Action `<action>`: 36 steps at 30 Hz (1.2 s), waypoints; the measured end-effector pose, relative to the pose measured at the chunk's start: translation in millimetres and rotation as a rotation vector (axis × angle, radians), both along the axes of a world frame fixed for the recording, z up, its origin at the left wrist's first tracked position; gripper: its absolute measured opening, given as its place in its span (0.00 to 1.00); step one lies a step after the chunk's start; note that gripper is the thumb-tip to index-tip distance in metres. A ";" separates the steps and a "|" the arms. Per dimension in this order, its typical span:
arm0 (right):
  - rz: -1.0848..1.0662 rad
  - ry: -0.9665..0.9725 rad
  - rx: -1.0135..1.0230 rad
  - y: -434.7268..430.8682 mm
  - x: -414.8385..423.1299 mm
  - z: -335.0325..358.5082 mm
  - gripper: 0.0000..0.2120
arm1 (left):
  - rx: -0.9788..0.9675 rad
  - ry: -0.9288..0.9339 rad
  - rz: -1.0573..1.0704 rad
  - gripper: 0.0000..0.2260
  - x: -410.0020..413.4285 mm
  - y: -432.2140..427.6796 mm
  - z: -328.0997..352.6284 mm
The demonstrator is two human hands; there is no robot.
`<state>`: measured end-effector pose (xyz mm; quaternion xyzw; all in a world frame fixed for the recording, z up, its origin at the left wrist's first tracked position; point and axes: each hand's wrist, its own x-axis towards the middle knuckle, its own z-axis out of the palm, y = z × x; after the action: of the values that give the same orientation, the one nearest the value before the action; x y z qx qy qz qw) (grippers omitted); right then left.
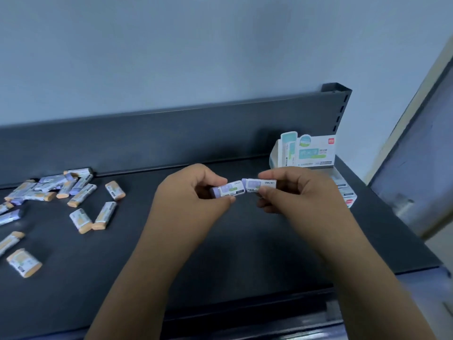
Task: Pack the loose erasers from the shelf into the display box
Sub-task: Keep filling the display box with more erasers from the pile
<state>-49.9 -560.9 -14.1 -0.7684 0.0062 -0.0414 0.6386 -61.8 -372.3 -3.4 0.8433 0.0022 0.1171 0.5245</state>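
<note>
The left hand (193, 192) pinches one purple eraser (226, 191) between thumb and fingers; the right hand (294, 192) pinches a second eraser (258, 185) the same way; the two erasers meet end to end above the dark shelf (220, 253). The hands are close together, not touching. The box (308, 150) stands at the right back corner, just behind the right hand; the loose erasers (61, 192) lie scattered at the left.

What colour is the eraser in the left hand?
The eraser is lavender, white-sleeved; head view.
</note>
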 end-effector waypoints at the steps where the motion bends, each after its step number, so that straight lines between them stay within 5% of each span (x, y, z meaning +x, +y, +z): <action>1: 0.003 0.000 -0.004 -14.8 0.9 2.1 0.08 | -0.008 0.000 -0.004 0.08 1.9 -14.0 0.7; 15: -0.096 -0.015 -0.122 -154.3 28.6 28.6 0.07 | -0.006 0.038 -0.021 0.08 34.9 -125.6 7.1; 25: -0.005 0.036 -0.292 -147.8 60.4 25.7 0.06 | 0.064 0.112 0.036 0.09 69.7 -138.1 2.8; 36: 0.076 0.038 -0.483 -145.5 79.5 23.9 0.04 | 0.368 0.172 -0.061 0.08 82.7 -133.8 0.3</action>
<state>29.6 -706.4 9.8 -0.8990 -0.0208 -0.0032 0.4374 20.9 -506.1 -3.1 0.9316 0.0000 0.0273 0.3626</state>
